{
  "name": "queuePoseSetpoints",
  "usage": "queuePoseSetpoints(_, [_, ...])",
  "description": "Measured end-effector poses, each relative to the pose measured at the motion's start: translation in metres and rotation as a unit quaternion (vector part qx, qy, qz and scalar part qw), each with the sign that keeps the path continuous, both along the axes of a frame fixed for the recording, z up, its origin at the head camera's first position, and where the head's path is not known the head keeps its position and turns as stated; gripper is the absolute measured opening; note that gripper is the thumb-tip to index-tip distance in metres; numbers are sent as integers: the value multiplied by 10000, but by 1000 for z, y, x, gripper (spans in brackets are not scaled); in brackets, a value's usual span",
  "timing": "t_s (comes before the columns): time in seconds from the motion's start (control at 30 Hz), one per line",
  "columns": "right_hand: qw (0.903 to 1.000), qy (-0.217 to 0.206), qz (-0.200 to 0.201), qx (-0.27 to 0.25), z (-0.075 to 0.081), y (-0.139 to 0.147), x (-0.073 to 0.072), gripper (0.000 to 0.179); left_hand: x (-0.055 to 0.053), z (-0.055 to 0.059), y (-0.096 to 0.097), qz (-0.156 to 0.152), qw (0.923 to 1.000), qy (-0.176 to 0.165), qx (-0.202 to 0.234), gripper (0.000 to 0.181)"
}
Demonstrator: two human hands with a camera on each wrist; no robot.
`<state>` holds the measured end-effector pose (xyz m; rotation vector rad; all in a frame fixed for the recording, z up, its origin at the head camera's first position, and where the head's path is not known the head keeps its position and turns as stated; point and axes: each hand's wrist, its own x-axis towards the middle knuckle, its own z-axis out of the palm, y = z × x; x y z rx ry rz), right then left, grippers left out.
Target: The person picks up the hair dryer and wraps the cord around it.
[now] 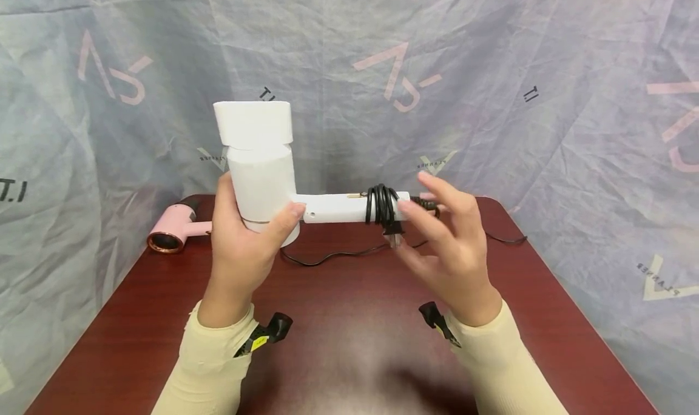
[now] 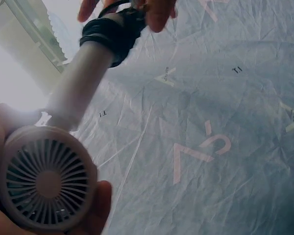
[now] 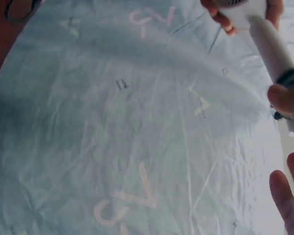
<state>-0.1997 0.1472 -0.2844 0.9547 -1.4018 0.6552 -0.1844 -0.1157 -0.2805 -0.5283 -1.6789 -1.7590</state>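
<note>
My left hand (image 1: 240, 245) grips a white hair dryer (image 1: 262, 184) around its barrel, holding it up above the table with the wide nozzle upward. Its handle points to the right, and a black cord (image 1: 382, 204) is wound in several loops near the handle's end. Below the loops hangs the plug (image 1: 394, 239). The slotted round vent (image 2: 48, 181) faces the left wrist camera. At the handle's end is my right hand (image 1: 453, 251), its fingers spread apart, fingertips right at the cord and plug. In the right wrist view, one digit overlaps the cord loops while others stand apart.
A pink hair dryer (image 1: 173, 226) lies at the back left of the dark red table (image 1: 338, 330). Black cord (image 1: 322, 262) runs along the table's back part toward the right edge. A grey printed cloth (image 1: 327, 69) hangs behind and at both sides.
</note>
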Motion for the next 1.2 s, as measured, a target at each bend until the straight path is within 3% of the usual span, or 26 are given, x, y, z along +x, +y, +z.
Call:
queuePoseSetpoints(0.13, [9934,195,-440,1037,3,2,0,41,2,0,-3,428,9923,-827,-813,71])
queuePoseSetpoints(0.23, [9845,-18,-451,1695,2,4,0,50,3,1,-3,462,9846,-1154,-1231,72])
queuePoseSetpoints(0.4, [9725,-447,-150,2279,-3,2,-1,62,4,2,-3,521,9811,-1091,-1510,71])
queuePoseSetpoints(0.67, [9675,-838,44,2385,-10,-1,2,71,5,3,-4,454,9808,-1093,-1548,70])
queuePoseSetpoints(1.2, [9624,-990,35,2528,-14,-5,6,74,6,2,-7,493,9814,-1016,-1556,68])
